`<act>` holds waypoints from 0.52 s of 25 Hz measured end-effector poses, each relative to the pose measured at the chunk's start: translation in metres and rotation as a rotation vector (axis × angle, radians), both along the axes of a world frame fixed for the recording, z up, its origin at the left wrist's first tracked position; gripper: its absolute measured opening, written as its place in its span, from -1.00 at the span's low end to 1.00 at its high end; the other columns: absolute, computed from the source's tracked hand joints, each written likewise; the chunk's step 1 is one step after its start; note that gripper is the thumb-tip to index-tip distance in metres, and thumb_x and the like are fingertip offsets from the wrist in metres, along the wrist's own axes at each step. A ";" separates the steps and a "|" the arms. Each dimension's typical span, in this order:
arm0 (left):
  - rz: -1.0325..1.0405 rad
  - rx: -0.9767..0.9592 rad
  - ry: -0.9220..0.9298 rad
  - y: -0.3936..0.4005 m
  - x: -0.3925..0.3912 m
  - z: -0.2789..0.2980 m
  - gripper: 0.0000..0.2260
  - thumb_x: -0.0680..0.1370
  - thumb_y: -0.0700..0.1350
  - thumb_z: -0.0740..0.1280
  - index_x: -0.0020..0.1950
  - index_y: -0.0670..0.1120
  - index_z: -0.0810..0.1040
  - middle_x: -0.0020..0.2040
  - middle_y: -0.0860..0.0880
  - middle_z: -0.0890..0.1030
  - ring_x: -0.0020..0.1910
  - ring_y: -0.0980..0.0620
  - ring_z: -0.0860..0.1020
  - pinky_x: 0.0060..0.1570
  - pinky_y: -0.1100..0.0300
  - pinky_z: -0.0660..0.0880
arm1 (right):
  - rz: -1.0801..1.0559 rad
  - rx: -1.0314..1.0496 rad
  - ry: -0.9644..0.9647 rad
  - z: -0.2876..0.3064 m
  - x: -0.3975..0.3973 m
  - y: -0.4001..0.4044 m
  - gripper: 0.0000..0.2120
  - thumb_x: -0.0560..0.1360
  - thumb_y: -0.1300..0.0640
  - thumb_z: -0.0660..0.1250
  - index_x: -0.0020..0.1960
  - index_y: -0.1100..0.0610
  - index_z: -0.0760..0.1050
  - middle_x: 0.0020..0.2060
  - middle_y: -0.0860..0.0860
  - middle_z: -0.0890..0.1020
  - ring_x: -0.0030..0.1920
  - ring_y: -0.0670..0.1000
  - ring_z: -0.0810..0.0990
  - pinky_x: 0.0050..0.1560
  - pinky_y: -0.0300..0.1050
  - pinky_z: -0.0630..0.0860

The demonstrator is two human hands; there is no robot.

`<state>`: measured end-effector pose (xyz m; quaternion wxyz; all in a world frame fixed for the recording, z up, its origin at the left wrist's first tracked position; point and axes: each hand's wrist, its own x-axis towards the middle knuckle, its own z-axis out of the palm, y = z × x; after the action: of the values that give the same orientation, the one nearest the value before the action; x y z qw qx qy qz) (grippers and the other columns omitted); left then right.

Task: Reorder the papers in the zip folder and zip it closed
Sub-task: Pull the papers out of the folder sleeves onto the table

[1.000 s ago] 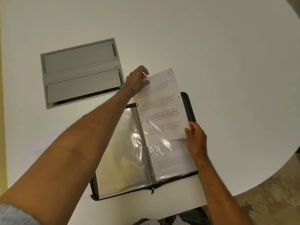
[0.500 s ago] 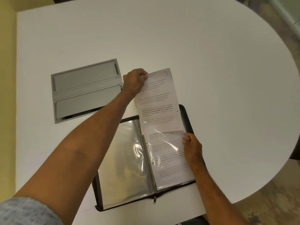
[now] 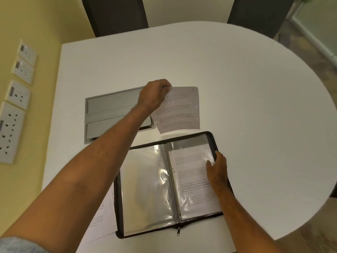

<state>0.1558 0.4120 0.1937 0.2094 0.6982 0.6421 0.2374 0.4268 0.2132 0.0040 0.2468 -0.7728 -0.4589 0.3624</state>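
The folder (image 3: 213,141) lies open on the white worktop (image 3: 255,106), its zip pull (image 3: 178,231) at the near edge; the left hand (image 3: 155,95) pinches the top-left corner of a loose sheet (image 3: 179,110) and holds it beyond the folder's far edge, clear of the sleeves (its print is too blurred to read); the grip is closed on the paper, though the fingertips are hidden behind the knuckles. The right hand (image 3: 218,168) rests with fairly straight fingers on the right sleeve (image 3: 191,181), over a printed page inside it; glare blots out much of that text. The left sleeve (image 3: 145,189) looks blank under reflections. More papers (image 3: 98,216) lie partly hidden beneath the left forearm and the folder's left edge. A grey tray (image 3: 111,114) sits farther left, its right end covered by the arm.
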 end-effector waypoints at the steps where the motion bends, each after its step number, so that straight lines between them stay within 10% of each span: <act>1: -0.014 0.004 0.028 -0.009 -0.003 0.007 -0.83 0.65 -0.02 0.26 0.07 0.09 0.66 -0.01 0.14 0.68 -0.01 0.07 0.62 -0.02 0.02 0.59 | 0.000 0.027 0.026 0.010 -0.005 0.005 -0.45 0.63 0.09 0.37 0.55 0.09 0.25 0.43 0.10 0.41 0.36 0.15 0.51 0.21 0.05 0.58; 8: -0.077 -0.179 0.079 -0.071 -0.041 0.030 -0.84 0.64 -0.07 0.30 0.08 0.02 0.69 0.01 0.10 0.67 0.01 0.08 0.61 0.07 0.01 0.58 | 0.196 0.175 0.191 0.084 -0.060 0.029 -0.22 0.50 0.01 0.54 0.59 -0.02 0.22 0.49 -0.10 0.36 0.45 -0.10 0.35 0.39 -0.11 0.40; 13: -0.012 -0.329 0.052 -0.127 -0.095 0.009 -0.86 0.65 -0.05 0.32 0.11 0.04 0.66 -0.01 0.11 0.66 0.04 0.05 0.62 0.18 -0.01 0.53 | 0.503 -0.041 0.332 0.071 -0.108 -0.002 -0.64 0.60 0.05 0.43 0.37 -0.01 0.51 0.17 -0.09 0.67 0.15 -0.05 0.66 0.15 0.00 0.65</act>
<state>0.0604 0.2849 0.2027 0.3057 0.6644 0.6732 0.1097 0.3192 0.2115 0.0750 0.2054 -0.5699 -0.5819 0.5427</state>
